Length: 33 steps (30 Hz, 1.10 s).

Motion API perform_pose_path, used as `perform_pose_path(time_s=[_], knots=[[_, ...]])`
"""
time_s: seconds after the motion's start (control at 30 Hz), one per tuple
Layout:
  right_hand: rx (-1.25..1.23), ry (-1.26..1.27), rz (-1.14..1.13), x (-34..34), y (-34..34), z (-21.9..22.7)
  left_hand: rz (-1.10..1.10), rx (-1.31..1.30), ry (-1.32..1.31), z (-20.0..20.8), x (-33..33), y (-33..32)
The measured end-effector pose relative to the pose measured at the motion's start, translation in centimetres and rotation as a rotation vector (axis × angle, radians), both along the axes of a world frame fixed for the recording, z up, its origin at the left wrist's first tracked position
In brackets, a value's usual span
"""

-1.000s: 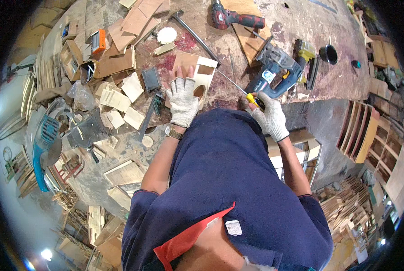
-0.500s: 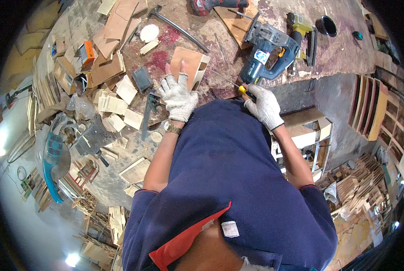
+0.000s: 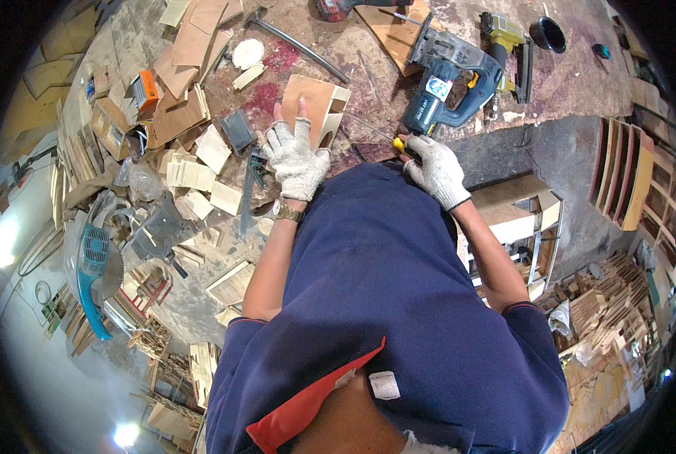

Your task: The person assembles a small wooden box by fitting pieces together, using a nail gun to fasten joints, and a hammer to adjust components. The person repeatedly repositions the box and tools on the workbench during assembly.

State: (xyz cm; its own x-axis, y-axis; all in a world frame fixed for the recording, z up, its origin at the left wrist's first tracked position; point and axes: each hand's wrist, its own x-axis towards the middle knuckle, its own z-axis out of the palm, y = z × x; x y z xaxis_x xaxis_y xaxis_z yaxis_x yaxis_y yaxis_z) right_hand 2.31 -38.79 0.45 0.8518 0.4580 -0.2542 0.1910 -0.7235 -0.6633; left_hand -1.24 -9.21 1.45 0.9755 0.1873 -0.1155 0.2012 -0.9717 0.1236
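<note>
My left hand (image 3: 298,163), in a white knitted glove with bare fingertips, lies with spread fingers on a small wooden box (image 3: 307,92). The box has a smooth brown top, and its right side shows open hollows. My right hand (image 3: 438,172), gloved too, is closed around the yellow and black handle of a screwdriver (image 3: 398,144). Its long thin shaft points up and left at the open side of the box. Whether the tip touches the wood I cannot tell. Just beyond my right hand lies a dark blue jigsaw (image 3: 447,91).
A hammer (image 3: 300,47), a yellow-green nail gun (image 3: 508,49) and a black cup (image 3: 547,35) lie farther back on the workbench (image 3: 572,91). Wood offcuts (image 3: 190,172) and an orange box (image 3: 146,89) crowd the left. A teal circular-bladed saw (image 3: 94,265) stands lower left.
My right hand and the screwdriver have shifted slightly left and away from me. My left hand stays on the wooden box. The whole view has moved a little.
</note>
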Motion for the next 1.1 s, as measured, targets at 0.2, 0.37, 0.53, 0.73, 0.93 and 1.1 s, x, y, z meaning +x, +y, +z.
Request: perform_pose_path(time_s=[0.2, 0.37, 0.53, 0.73, 0.93, 1.1], knots=[[-0.192, -0.017, 0.036, 0.2, 1.0, 1.9, 0.019, -0.046, 0.018, 0.2, 0.1, 0.3], [-0.309, -0.047, 0.133, 0.6, 1.5, 2.6, 0.009, -0.063, 0.006, 0.3, 0.1, 0.3], [-0.094, -0.014, 0.033, 0.6, 1.4, 0.9, 0.027, -0.051, 0.007, 0.0, 0.2, 0.4], [-0.172, 0.145, -0.043, -0.2, 2.1, 1.0, 0.005, -0.04, 0.015, 0.1, 0.3, 0.7], [-0.362, -0.025, 0.195, 0.9, 1.9, 1.9, 0.031, -0.087, -0.013, 0.3, 0.6, 0.8], [-0.002, 0.091, -0.096, 0.7, 1.6, 0.7, 0.057, -0.161, -0.002, 0.5, 0.7, 1.0]])
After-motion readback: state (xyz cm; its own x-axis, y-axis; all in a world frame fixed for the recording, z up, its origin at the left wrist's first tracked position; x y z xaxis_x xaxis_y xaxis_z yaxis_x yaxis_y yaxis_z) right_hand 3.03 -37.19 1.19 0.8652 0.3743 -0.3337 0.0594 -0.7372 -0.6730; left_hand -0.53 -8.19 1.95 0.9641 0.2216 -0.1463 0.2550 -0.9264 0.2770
